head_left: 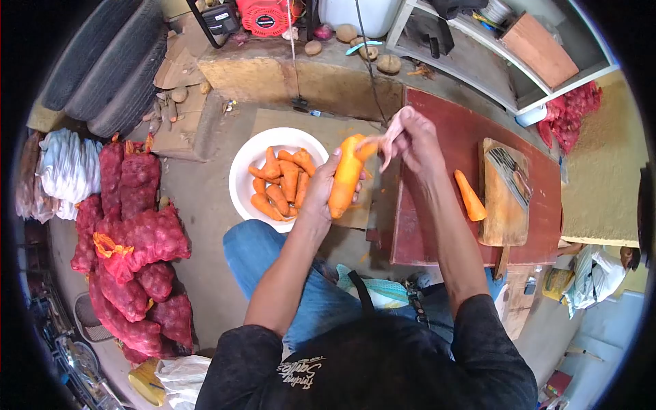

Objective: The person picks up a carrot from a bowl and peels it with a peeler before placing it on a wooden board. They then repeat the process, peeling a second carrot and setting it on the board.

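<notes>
Your left fingers (333, 165) grasp the carrot (347, 179), right fingers (419, 124) a pink peeler (394, 129); likely peeling, calling for steady strokes.

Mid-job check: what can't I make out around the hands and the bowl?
All in the head view:
Left hand: its palm is hidden behind the carrot it holds.
Pale pink item in the right hand: blurred and partly covered by the grip; its kind is unclear.
White bowl: upper carrots hide any beneath.
</notes>
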